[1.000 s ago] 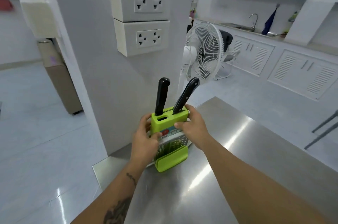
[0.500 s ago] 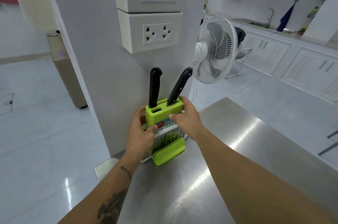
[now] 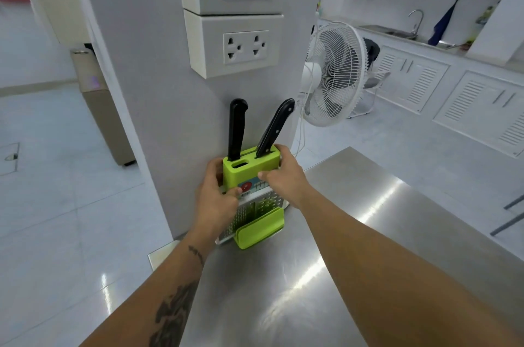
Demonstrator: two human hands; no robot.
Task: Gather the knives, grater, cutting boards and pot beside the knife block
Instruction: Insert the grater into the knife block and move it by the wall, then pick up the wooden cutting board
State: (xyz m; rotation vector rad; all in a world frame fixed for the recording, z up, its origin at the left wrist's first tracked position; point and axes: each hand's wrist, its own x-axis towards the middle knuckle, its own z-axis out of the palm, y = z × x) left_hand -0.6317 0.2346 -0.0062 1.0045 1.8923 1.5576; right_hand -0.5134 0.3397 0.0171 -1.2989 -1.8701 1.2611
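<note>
A lime-green knife block [image 3: 249, 168] stands at the far left corner of the steel table [image 3: 354, 233], against a grey pillar. Two black-handled knives stick up from its slots: one upright [image 3: 236, 128], one leaning right [image 3: 276, 126]. A metal grater [image 3: 255, 210] rests upright in the block's front holder [image 3: 261, 229]. My left hand [image 3: 215, 199] grips the block's left side, thumb on the grater's top. My right hand [image 3: 286, 176] grips the block's right side near the top. No cutting boards or pot are in view.
The grey pillar [image 3: 158, 91] carries two white double sockets [image 3: 241, 43] just above the block. A white standing fan [image 3: 331, 74] is on the floor beyond the table's far edge. White cabinets and a sink [image 3: 414, 31] line the right wall.
My hands keep their hold on the block. The view has moved in closer and tilted up, and the block now stands nearer the pillar.
</note>
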